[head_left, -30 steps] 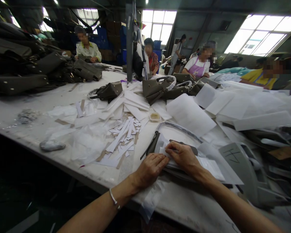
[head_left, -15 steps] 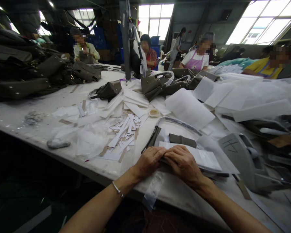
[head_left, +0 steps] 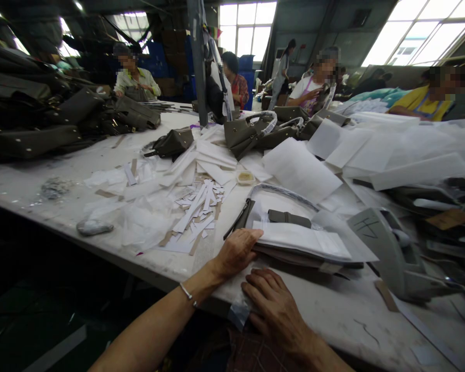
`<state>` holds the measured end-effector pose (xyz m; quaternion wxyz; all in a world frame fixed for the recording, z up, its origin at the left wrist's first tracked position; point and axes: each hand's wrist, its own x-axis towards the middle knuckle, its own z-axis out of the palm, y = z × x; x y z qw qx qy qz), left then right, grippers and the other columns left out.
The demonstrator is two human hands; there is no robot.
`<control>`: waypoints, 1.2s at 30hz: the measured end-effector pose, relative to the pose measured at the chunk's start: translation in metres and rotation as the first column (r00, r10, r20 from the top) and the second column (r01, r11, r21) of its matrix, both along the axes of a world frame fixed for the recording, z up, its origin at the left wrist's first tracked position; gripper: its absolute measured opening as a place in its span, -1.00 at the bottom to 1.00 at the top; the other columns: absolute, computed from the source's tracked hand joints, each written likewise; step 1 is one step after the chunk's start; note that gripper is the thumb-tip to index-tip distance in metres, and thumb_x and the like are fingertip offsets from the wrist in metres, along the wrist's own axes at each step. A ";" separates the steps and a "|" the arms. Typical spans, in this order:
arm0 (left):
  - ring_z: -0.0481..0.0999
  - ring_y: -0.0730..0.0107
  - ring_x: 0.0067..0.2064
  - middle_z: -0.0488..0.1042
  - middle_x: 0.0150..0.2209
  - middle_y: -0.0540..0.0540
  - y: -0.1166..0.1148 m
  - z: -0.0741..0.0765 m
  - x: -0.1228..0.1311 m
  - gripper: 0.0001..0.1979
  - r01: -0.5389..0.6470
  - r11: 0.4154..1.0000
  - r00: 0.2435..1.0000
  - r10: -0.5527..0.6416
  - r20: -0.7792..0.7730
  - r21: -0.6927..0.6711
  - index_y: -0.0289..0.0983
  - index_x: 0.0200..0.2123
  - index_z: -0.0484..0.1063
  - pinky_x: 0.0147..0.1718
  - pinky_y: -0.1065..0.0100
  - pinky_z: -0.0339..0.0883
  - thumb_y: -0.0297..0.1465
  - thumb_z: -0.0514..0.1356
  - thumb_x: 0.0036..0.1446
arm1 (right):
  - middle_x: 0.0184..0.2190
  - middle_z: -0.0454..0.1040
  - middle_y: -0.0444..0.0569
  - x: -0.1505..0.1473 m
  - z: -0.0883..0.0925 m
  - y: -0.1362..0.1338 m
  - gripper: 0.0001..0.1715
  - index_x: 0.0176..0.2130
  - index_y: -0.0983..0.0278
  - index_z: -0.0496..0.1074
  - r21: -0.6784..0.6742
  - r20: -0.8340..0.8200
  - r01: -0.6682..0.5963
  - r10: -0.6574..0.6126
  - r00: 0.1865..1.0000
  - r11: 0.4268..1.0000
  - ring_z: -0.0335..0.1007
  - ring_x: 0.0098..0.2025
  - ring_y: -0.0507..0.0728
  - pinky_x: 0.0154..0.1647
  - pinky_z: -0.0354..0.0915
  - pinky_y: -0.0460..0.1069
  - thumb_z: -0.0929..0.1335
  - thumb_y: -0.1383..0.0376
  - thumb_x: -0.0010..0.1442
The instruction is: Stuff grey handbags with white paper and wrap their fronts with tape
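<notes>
My left hand [head_left: 236, 252] rests on the near left corner of a flat grey bag piece covered by white paper sheets [head_left: 300, 240], fingers curled over its edge. My right hand [head_left: 273, 307] lies lower, near the table's front edge, fingers pressed down on a clear plastic bag [head_left: 238, 310] that hangs over the edge. A small grey leather tab [head_left: 289, 218] lies on the stack just beyond. A dark strap [head_left: 240, 218] runs along the stack's left side.
White paper strips [head_left: 197, 206] litter the white table [head_left: 31, 186]. Grey handbags [head_left: 251, 132] stand mid-table and are piled at far left [head_left: 42, 113]. A tape dispenser [head_left: 395, 253] sits right. Several people work at the far side.
My right hand has come off the paper-covered stack and dropped toward the table's front edge onto the plastic bag. My left hand stayed at the stack's corner.
</notes>
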<state>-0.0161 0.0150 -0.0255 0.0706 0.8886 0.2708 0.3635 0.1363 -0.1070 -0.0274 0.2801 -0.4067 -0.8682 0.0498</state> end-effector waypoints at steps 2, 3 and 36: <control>0.49 0.18 -0.01 0.49 -0.05 -0.17 -0.001 0.005 0.001 -0.51 0.012 1.000 1.000 -0.012 0.002 0.010 -0.27 0.12 0.18 -0.01 0.17 0.41 -0.56 0.15 0.11 | -0.24 0.57 0.02 -0.007 0.001 0.003 -0.82 -0.17 0.24 0.49 -0.059 -0.171 -0.004 -0.006 0.985 0.998 0.46 -0.11 0.20 -0.03 0.37 0.11 0.31 0.38 0.24; 0.49 0.18 -0.01 0.48 -0.05 -0.17 -0.002 0.007 0.002 -0.52 0.018 1.000 1.000 -0.018 -0.002 0.015 -0.27 0.11 0.18 -0.01 0.17 0.40 -0.56 0.15 0.11 | -0.32 0.57 -0.01 -0.010 0.004 0.003 -0.82 -0.25 0.24 0.50 -0.118 -0.261 -0.003 -0.028 0.965 0.993 0.48 -0.20 0.15 -0.12 0.40 0.05 0.29 0.39 0.26; 0.54 0.23 -0.01 0.52 -0.03 -0.27 -0.014 -0.005 0.010 -0.56 -0.056 0.997 0.993 0.050 0.108 0.057 -0.35 0.23 0.13 -0.05 0.22 0.47 -0.44 0.06 0.31 | -0.27 0.59 -0.08 0.044 0.059 0.076 -0.81 -0.19 0.20 0.46 0.091 -0.141 -0.008 0.021 0.990 0.996 0.52 -0.19 0.08 0.14 0.31 0.17 0.31 0.44 0.27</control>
